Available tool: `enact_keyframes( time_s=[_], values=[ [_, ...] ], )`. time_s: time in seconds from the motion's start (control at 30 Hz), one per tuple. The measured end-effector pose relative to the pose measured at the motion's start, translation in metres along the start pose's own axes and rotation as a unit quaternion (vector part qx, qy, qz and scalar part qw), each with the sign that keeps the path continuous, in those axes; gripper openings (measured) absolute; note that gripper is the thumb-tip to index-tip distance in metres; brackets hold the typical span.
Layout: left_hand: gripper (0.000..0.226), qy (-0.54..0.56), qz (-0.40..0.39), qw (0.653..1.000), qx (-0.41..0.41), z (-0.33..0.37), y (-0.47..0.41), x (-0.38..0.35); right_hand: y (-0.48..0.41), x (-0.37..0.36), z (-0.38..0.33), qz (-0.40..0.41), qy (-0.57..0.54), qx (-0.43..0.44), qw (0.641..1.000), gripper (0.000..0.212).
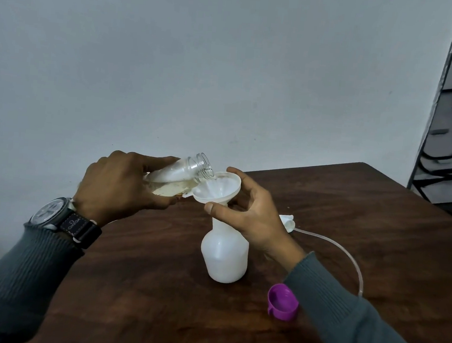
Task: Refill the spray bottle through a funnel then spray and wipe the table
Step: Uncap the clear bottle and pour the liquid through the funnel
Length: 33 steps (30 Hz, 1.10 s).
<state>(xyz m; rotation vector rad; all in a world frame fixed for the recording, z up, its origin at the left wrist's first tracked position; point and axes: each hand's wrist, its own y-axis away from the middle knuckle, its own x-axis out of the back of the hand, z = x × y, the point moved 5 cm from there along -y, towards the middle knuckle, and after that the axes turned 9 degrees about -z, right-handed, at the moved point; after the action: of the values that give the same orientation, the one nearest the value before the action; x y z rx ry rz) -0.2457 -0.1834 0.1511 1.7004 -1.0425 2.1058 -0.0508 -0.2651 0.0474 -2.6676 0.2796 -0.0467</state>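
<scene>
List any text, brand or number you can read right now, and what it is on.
"OMEGA", with the brand's symbol above it: on the dark strap of the wristwatch on the left wrist.
Watch dial: markings too blurred to read.
Clear bottle, funnel, spray bottle, purple cap: no text visible.

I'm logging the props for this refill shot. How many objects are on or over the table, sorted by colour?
White: 3 - spray bottle, funnel, spray head with its tube
Clear: 1 - tilted refill bottle in the left hand
Purple: 1 - cap
Total: 5
</scene>
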Motion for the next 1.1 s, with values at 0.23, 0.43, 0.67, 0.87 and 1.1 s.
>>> enact_keyframes(
  time_s=[0.23, 0.43, 0.67, 0.87, 1.1],
  values=[
    [0.063, 0.002, -0.005, 1.0, -0.004, 0.0021, 0.0005, 0.0013, -0.0004, 0.0009, 0.0007, -0.002, -0.008, 0.0, 1.0, 0.065],
    [0.063, -0.007, -0.008, 1.0, -0.001, 0.0029, 0.0004, 0.0028, -0.0013, 0.0009, -0.0003, -0.007, -0.004, 0.004, 1.0, 0.059],
    [0.064, -0.01, -0.009, 1.0, 0.0, 0.0017, -0.0004, 0.0019, -0.0019, 0.0005, 0.0002, -0.008, -0.005, 0.004, 1.0, 0.059],
    [0.066, -0.017, -0.013, 1.0, 0.006, 0.0016, -0.0016, 0.0014, -0.0009, 0.0009, -0.0014, -0.008, -0.009, 0.005, 1.0, 0.06],
    [0.067, -0.019, -0.02, 1.0, 0.003, 0.0022, -0.002, 0.0015, 0.0002, 0.0005, -0.0027, -0.013, -0.008, 0.01, 1.0, 0.056]
  ],
)
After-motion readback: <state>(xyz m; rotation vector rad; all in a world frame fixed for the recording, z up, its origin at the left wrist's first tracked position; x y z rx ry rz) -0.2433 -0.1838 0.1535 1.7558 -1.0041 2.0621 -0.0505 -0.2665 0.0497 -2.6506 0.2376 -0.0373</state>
